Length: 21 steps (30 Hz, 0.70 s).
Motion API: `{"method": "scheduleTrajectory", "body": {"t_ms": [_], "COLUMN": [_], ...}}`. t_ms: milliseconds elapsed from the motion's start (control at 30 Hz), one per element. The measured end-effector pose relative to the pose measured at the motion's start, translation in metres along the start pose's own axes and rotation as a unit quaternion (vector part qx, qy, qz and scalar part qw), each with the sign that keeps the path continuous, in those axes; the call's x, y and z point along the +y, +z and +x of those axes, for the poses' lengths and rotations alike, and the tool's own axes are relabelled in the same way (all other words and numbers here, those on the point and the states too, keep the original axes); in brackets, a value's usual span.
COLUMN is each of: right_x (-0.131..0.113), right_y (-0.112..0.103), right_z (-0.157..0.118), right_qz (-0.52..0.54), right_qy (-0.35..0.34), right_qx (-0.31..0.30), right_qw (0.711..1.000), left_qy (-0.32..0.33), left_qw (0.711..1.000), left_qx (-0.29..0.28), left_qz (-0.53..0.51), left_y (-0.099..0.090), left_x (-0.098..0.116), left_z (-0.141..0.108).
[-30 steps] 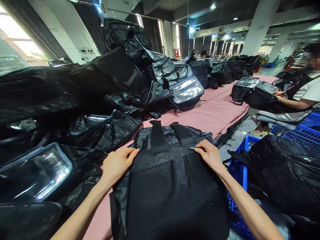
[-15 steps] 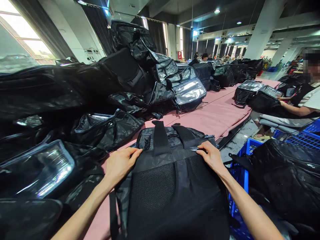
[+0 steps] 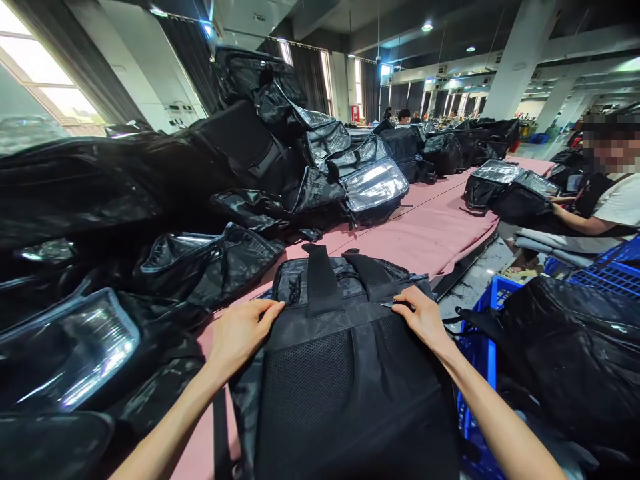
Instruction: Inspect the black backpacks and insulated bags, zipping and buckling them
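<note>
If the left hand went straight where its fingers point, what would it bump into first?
The left hand already pinches the edge of the black backpack. Straight across, it would probably meet the nearer wide strap first, though depth is unclear.

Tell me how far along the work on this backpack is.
Done: the straps look attached to the backpack, which lies mesh side up. In hand: the left hand pinches its edge; the right hand holds a small pointed tool near the upper seam. Left: perhaps trimming there; the finish of the piled bags can't be told.
</note>
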State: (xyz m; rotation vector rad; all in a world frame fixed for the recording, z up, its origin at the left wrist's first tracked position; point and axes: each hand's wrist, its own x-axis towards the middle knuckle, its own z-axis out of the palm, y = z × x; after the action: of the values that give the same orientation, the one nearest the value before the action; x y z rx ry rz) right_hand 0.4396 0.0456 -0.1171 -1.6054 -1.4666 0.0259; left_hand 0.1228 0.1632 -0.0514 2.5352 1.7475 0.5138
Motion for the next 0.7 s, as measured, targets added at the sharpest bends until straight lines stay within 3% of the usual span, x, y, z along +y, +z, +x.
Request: {"method": "scheduleTrajectory", "body": {"t_ms": [233,533,700], "right_x": [-0.016,-0.040,-0.038], "right_y": [0.001,0.022,0.014], "right_z": [0.001,-0.005,-0.003], "right_qz": [0.040,-0.001,-0.012], "right_qy": [0.034,-0.052,0.017], "right_qx": [-0.031,-0.040,-0.025], "right_qw": [0.998,0.998,0.999], "left_qy": [-0.007,-0.005,0.007], "left_qw": [0.999,1.000,0.999], "left_qx": [0.009,0.012,0.026], "left_qz": [-0.033,-0.022,-0.042], "left_y": [0.001,0.003,0.004], "left_x": [0.016,0.029,0.028], "left_z": [-0.002,0.001,0.000]}}
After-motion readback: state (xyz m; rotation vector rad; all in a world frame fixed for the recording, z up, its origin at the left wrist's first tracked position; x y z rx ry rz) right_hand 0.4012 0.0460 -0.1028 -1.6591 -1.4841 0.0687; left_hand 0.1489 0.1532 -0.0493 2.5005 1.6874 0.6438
